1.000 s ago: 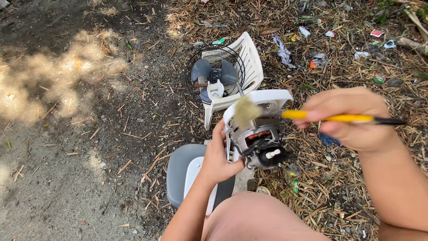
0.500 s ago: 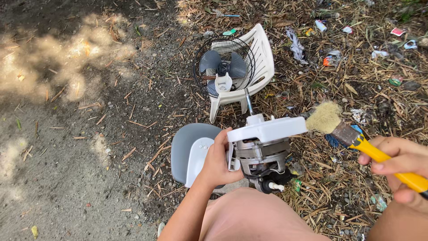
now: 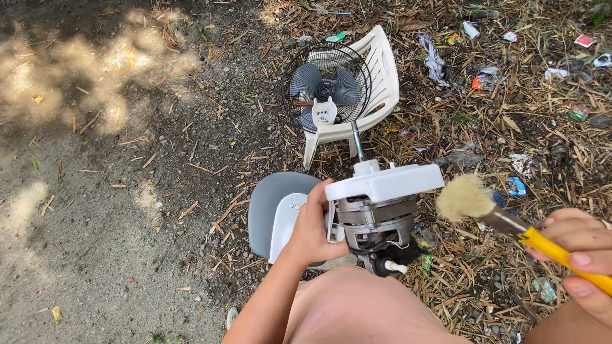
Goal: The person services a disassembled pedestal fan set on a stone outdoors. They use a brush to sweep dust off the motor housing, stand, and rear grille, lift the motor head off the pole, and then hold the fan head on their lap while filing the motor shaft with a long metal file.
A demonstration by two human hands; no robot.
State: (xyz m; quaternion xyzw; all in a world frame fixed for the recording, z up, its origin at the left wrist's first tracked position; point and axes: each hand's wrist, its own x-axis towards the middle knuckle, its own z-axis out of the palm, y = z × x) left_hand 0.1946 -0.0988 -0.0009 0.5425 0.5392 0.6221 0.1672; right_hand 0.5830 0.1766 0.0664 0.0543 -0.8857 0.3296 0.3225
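Note:
My left hand (image 3: 313, 228) grips the side of a fan motor unit (image 3: 376, 213), white plastic plate on top, bare metal motor and black wiring below, held over my knee. A thin metal shaft (image 3: 357, 141) sticks up from it. My right hand (image 3: 581, 258) holds a paintbrush (image 3: 503, 220) by its yellow handle; the pale bristle head (image 3: 464, 196) hovers just right of the white plate, apart from it. On the ground behind, a white plastic chair (image 3: 376, 83) carries a wire fan guard with grey blades (image 3: 326, 89).
A grey and white rounded fan housing (image 3: 277, 213) lies on the dirt beside my left hand. Dry leaves, sticks and scattered litter (image 3: 510, 114) cover the ground to the right. Bare packed earth (image 3: 95, 191) with sun patches spreads left.
My right hand drew the brush off the motor top, down and to the right. The left hand kept its grip while the motor tilted more upright.

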